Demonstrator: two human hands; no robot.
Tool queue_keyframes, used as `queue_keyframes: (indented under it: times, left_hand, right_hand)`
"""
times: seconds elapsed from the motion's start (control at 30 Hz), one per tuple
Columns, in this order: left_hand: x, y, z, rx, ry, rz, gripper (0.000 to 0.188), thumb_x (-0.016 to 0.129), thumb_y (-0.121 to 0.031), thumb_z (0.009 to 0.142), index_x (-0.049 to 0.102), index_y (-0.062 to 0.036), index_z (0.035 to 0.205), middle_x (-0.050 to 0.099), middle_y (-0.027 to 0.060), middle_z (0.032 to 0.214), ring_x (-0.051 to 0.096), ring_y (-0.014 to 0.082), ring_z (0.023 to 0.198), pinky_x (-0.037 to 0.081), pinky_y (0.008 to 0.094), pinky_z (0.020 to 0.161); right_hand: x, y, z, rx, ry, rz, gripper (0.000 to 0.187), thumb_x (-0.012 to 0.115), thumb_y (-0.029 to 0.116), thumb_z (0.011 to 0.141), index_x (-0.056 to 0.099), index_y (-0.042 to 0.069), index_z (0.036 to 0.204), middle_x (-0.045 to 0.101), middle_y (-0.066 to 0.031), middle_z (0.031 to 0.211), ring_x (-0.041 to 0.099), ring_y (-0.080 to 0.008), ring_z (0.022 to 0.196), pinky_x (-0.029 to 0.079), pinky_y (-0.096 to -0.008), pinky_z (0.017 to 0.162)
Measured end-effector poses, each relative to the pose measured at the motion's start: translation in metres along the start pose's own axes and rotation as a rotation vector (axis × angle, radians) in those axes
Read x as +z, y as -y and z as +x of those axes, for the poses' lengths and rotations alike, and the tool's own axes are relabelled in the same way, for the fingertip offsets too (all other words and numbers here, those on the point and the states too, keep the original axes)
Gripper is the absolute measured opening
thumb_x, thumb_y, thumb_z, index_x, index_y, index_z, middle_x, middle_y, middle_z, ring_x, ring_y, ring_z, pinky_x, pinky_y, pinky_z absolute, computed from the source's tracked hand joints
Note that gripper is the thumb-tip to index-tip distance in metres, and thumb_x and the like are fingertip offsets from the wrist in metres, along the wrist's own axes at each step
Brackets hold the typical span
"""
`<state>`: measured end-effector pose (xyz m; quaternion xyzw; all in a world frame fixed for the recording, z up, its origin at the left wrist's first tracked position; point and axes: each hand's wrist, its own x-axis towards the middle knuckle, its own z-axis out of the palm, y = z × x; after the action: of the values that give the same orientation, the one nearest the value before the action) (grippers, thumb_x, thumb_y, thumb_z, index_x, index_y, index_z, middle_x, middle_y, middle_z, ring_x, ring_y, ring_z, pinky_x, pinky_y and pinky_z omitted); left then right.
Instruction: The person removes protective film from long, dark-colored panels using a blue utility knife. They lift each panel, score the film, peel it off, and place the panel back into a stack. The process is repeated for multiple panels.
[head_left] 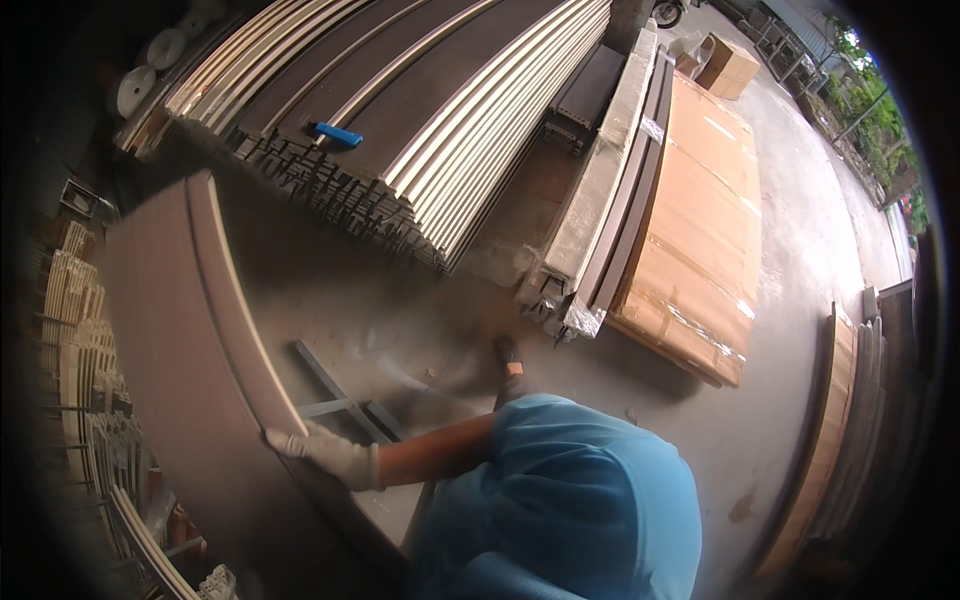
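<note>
A gloved right hand (335, 455) of mine grips the near right edge of a long brown board (190, 370). A groove runs along this board beside its pale edge. The board stands tilted at the left, its far end raised near a stack of similar profiles. My bare forearm reaches left from a short blue sleeve, and the shirt covers much of the lower middle. My left hand does not show. Dark metal bars (335, 385) lie below the board's right side, partly hidden by my arm.
Long brown profiles (340, 70) are stacked at the far left, with a blue tool (338, 134) on top. Wrapped profiles (600, 170) and a flat cardboard package (700, 220) lie at centre right. Racked pale profiles (85, 350) line the left side. A cardboard box (727, 67) stands far off.
</note>
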<state>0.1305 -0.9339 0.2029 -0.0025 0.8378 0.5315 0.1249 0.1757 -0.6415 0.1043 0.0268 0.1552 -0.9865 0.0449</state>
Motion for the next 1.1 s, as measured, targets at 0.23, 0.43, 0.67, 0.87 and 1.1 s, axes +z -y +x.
queue_keyframes:
  times: [0.23,0.43,0.67,0.87,1.1]
  left_hand:
    - [0.143,-0.088,0.019,0.263,0.131,-0.02,0.075,0.061,-0.025,0.094,0.027,0.0061,0.152,0.037,0.0187,0.153,0.041,0.0319,0.135,0.03,0.0419,0.115]
    - [0.294,-0.142,0.06,0.391,0.391,-0.137,0.088,0.073,-0.033,0.08,0.034,0.0051,0.15,0.043,0.0188,0.15,0.044,0.0293,0.133,0.032,0.0421,0.113]
    - [0.436,-0.201,0.11,0.856,0.791,-0.06,0.081,0.074,-0.034,0.084,0.04,0.0062,0.146,0.047,0.021,0.145,0.045,0.031,0.135,0.035,0.0408,0.113]
    - [0.553,-0.258,0.1,0.981,1.188,-0.445,0.086,0.086,-0.036,0.071,0.05,0.0049,0.138,0.063,0.0151,0.119,0.062,0.0228,0.109,0.05,0.035,0.095]
    - [0.663,-0.272,0.057,0.564,1.672,-0.672,0.077,0.09,-0.021,0.069,0.047,0.002,0.128,0.064,0.0126,0.102,0.067,0.0177,0.085,0.058,0.025,0.062]
  right_hand:
    - [-0.026,0.171,-0.074,-0.431,-0.129,-0.128,0.074,0.066,0.049,0.093,0.037,0.004,0.145,0.057,-0.0132,0.131,0.06,-0.0225,0.118,0.055,-0.0372,0.097]
    - [-0.057,0.29,-0.152,-0.772,-0.045,-0.164,0.082,0.069,0.041,0.093,0.027,0.003,0.152,0.047,-0.0134,0.143,0.045,-0.025,0.133,0.039,-0.0398,0.113]
    - [-0.07,0.362,-0.229,-1.264,-0.492,-0.431,0.045,0.073,0.05,0.088,0.065,0.006,0.097,0.064,-0.0051,0.087,0.063,-0.0138,0.081,0.054,-0.0309,0.073]
    - [-0.074,0.393,-0.284,-1.595,-0.589,-0.598,0.067,0.065,0.045,0.094,0.046,0.0,0.139,0.058,-0.0167,0.131,0.061,-0.0288,0.115,0.051,-0.0445,0.101]
    - [-0.065,0.372,-0.364,-1.812,-0.786,-0.782,0.058,0.067,0.04,0.094,0.055,0.0,0.135,0.063,-0.0122,0.128,0.063,-0.0259,0.114,0.051,-0.0403,0.101]
